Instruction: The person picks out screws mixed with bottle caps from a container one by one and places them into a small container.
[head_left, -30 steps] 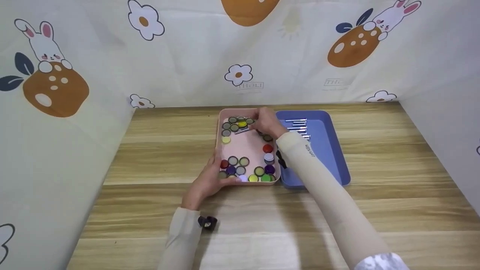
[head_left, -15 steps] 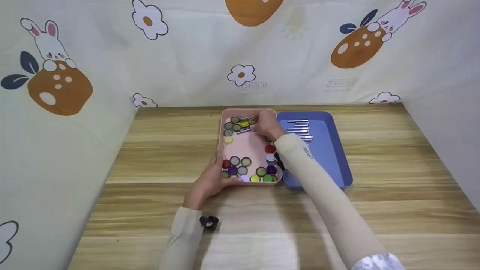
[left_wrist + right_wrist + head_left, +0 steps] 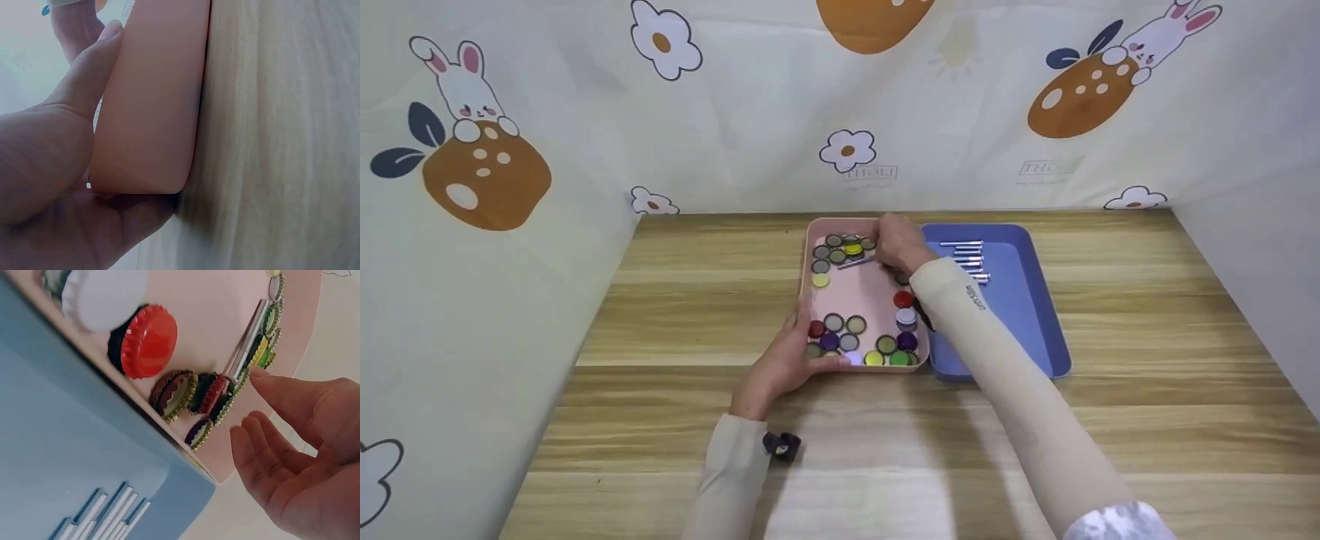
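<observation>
My left hand [image 3: 781,364] holds the near left corner of a pink tray [image 3: 859,292]. In the left wrist view its thumb lies along the rim and its fingers are against the adjoining side [image 3: 146,112]. My right hand [image 3: 901,244] is over the tray's far right corner. The right wrist view shows its thumb and fingers apart, with nothing between them. Near the thumb, a silver bolt [image 3: 855,262] lies among bottle caps. A yellow cap [image 3: 853,248], a red cap [image 3: 903,299] and several others line the tray's sides.
A blue tray [image 3: 1020,315] stands against the pink tray's right side, with several silver bolts [image 3: 969,253] in its far part. Both are on a wooden table [image 3: 690,300]. A patterned cloth [image 3: 750,112] hangs behind. My right forearm passes over the blue tray.
My right hand has moved slightly within the far part of the pink tray, its fingers drawing back a little from the bolt. The left hand keeps its hold. The head view has shifted slightly.
</observation>
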Tool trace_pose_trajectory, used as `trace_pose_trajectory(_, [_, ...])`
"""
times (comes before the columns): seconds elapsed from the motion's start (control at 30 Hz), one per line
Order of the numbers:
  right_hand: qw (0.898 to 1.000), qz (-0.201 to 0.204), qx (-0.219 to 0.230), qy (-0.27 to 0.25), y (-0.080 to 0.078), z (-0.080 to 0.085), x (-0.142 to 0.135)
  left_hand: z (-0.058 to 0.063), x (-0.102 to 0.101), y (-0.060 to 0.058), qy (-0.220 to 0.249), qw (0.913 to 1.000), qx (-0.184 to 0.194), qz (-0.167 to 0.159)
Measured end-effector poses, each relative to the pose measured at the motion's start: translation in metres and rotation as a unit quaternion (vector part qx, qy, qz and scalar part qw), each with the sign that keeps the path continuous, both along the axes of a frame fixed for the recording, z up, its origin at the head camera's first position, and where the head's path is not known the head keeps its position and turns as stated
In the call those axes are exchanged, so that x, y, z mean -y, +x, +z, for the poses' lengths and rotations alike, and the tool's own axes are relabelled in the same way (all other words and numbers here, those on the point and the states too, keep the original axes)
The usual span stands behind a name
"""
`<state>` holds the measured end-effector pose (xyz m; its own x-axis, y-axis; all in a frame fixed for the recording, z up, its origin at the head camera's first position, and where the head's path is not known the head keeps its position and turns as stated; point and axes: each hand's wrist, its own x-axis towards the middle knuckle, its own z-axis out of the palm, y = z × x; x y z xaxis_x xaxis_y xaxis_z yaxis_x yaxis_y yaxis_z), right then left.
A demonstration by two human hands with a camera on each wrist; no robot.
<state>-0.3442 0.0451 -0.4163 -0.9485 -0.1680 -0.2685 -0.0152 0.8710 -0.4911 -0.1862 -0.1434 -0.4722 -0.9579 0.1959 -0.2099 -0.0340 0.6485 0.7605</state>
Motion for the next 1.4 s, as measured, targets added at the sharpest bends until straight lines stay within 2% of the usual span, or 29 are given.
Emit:
trace_pose_trajectory(0.17, [0.997, 0.034, -0.038, 0.050, -0.004, -0.003, 0.003, 0.001, 0.000, 0.000, 0.001, 1.0000, 0.002, 0.004])
trace_pose_trajectory(0.27, [0.990, 0.065, -0.082, 0.098, -0.010, -0.013, 0.003, 0.001, 0.001, 0.000, 0.007, 1.0000, 0.000, 0.006])
trace_pose_trajectory(0.43, [0.981, 0.075, -0.099, 0.151, -0.010, -0.016, 0.007, 0.000, 0.001, 0.001, 0.018, 0.9998, -0.002, 0.005])
trace_pose_trajectory(0.5, [0.981, 0.065, -0.092, 0.160, -0.005, -0.011, 0.010, 0.000, 0.001, 0.000, 0.015, 0.9999, -0.003, 0.004])
trace_pose_trajectory(0.77, [0.972, 0.061, -0.143, 0.176, -0.003, -0.016, 0.011, -0.001, 0.001, 0.000, 0.013, 0.9999, -0.005, 0.003])
trace_pose_trajectory(0.9, [0.970, 0.062, -0.151, 0.180, -0.004, -0.020, 0.012, -0.002, 0.001, 0.001, 0.015, 0.9999, 0.000, 0.004])
trace_pose_trajectory(1.13, [0.956, 0.075, -0.171, 0.228, -0.007, -0.021, 0.014, 0.000, 0.000, 0.000, 0.008, 1.0000, 0.002, 0.005])
trace_pose_trajectory(1.4, [0.947, 0.077, -0.181, 0.254, -0.007, -0.025, 0.018, -0.001, 0.001, 0.001, -0.001, 1.0000, -0.008, -0.004])
